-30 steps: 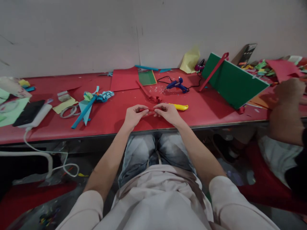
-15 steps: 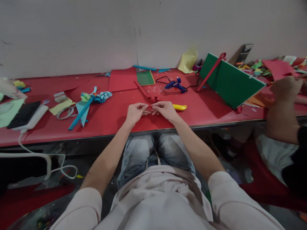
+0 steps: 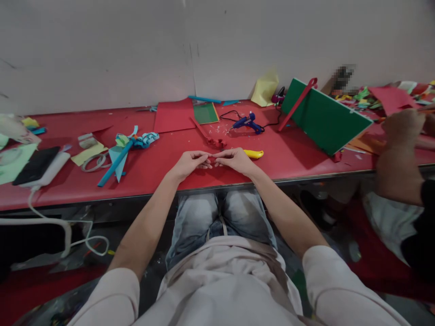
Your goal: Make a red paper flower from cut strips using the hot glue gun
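My left hand [image 3: 187, 163] and my right hand [image 3: 234, 160] meet over the red table [image 3: 149, 170], fingertips pinched together on a small red paper strip [image 3: 211, 158]. The strip is mostly hidden by the fingers. Just behind the hands lies a crumpled red paper piece [image 3: 216, 142] with a red strip running back from it. A yellow utility knife [image 3: 254, 154] lies right beside my right hand.
A blue glue gun [image 3: 247, 122] with a black cord, red and green sheets [image 3: 205, 113], tape rolls [image 3: 95, 160], blue paper shapes [image 3: 117, 155] and a phone on a power bank [image 3: 37, 165] lie around. A tilted green board [image 3: 324, 117] stands right; another person's arm [image 3: 397, 158] works there.
The hands stayed pinched on the red strip, shifting only slightly; the fingertips have drawn closer. The view moved a little.
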`<action>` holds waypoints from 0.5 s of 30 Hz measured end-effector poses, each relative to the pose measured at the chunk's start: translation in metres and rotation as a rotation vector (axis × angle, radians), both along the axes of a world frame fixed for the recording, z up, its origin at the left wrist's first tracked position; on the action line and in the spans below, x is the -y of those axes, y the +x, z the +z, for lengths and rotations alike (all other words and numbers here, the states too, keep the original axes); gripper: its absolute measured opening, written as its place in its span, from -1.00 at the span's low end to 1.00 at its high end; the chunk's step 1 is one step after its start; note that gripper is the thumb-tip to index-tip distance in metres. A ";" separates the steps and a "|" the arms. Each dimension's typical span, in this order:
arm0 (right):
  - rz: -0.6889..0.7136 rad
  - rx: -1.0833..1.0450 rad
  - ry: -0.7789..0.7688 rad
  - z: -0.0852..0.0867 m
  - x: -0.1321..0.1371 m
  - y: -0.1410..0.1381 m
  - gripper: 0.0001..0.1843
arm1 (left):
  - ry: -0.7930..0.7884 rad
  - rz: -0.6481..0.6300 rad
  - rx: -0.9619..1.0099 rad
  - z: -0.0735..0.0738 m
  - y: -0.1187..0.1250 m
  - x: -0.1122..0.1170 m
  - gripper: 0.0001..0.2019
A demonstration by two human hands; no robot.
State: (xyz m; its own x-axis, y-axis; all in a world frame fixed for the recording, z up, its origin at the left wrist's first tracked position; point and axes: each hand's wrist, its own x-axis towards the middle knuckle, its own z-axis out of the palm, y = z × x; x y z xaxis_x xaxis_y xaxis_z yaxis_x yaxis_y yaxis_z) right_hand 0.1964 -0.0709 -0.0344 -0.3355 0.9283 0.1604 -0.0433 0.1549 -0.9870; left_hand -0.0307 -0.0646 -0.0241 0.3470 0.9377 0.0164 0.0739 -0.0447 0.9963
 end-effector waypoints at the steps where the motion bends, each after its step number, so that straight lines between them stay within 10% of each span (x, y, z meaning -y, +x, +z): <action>1: -0.004 0.007 0.001 0.000 0.000 0.000 -0.63 | 0.007 -0.007 -0.010 0.000 0.000 0.001 -0.52; 15: -0.158 0.078 0.122 -0.011 -0.008 -0.003 -0.76 | 0.271 0.091 -0.260 0.013 0.008 0.014 -0.77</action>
